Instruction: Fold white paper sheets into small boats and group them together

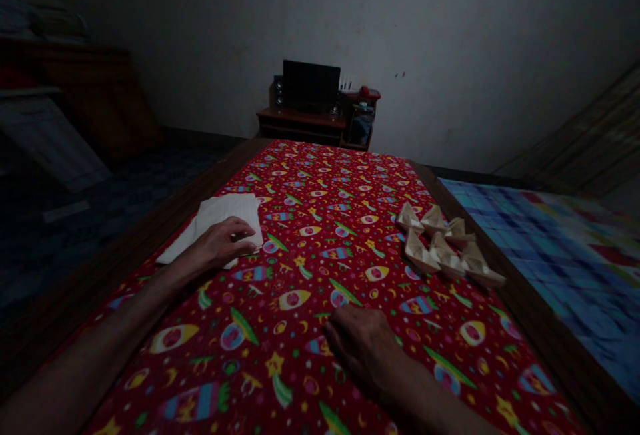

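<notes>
The left hand (220,243) lies over a loose stack of white paper sheets (225,208) on the cloth-covered desk (540,328), at the person's left. Its thumb and index finger are a little apart, curving toward the stack's right edge, with nothing seen between them. The right hand (367,341) rests nearer the body on the red rocket-print tablecloth (310,288), fingers loosely curled under; whether they hold anything, I cannot tell. Six folded paper boats (420,253) sit close together in two rows at the right, beyond the right hand. The work in hand appears to be at the stack: the sheets overlap unevenly, so taking just one would call for a light fingertip grip at an edge, the rest held down.
</notes>
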Motion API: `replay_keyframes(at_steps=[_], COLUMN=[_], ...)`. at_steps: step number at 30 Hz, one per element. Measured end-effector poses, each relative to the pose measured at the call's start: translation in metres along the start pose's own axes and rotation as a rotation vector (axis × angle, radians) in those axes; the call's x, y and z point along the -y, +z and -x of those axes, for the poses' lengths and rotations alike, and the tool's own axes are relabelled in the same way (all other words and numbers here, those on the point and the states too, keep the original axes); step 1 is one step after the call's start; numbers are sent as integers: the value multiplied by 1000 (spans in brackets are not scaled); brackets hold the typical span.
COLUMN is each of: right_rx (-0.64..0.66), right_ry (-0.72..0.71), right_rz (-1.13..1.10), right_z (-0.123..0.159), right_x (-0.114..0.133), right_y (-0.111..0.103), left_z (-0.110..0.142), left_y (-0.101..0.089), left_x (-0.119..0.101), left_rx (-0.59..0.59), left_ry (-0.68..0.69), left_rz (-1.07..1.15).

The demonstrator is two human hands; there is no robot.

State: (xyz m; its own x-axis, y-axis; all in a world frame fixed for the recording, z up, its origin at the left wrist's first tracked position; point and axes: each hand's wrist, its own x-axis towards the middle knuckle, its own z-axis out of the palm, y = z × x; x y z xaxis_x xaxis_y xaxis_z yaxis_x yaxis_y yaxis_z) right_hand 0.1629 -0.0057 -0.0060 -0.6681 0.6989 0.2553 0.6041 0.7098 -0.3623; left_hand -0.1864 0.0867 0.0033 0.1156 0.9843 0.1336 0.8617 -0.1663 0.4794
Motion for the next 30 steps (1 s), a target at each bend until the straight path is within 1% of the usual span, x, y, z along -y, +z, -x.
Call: replay_keyframes(at_steps=[4, 7, 9, 12, 15, 19, 22, 27, 30], right_rx=[-4, 16, 31, 36, 26, 26, 28, 23, 11], right_ry=[4, 8, 14, 18, 10, 11, 12, 7, 6], right_rz=[-3, -11, -17, -20, -8, -7, -4, -14, -8], right_z=[1, 1, 1, -1, -1, 0, 2, 2, 1], right_x=[-2, -2, -1, 0, 0, -1, -2, -3, -2], right_y=[2, 2, 0, -2, -2, 0, 2, 2, 2], left_z=[0, 2, 3, 6, 8, 10, 12, 11, 9], left_y=[0, 2, 4, 8, 9, 3, 1, 3, 4], left_x=[-6, -16, -22, -28, -32, -37, -40, -41, -40], left_rx=[-19, -26, -52, -91, -87, -82, -68, -92, -85], left_ry=[-5, 25, 38, 28, 0, -37, -40, -31, -88], left_rz=[-45, -167, -257, -321, -316, -269, -246, -264, -223])
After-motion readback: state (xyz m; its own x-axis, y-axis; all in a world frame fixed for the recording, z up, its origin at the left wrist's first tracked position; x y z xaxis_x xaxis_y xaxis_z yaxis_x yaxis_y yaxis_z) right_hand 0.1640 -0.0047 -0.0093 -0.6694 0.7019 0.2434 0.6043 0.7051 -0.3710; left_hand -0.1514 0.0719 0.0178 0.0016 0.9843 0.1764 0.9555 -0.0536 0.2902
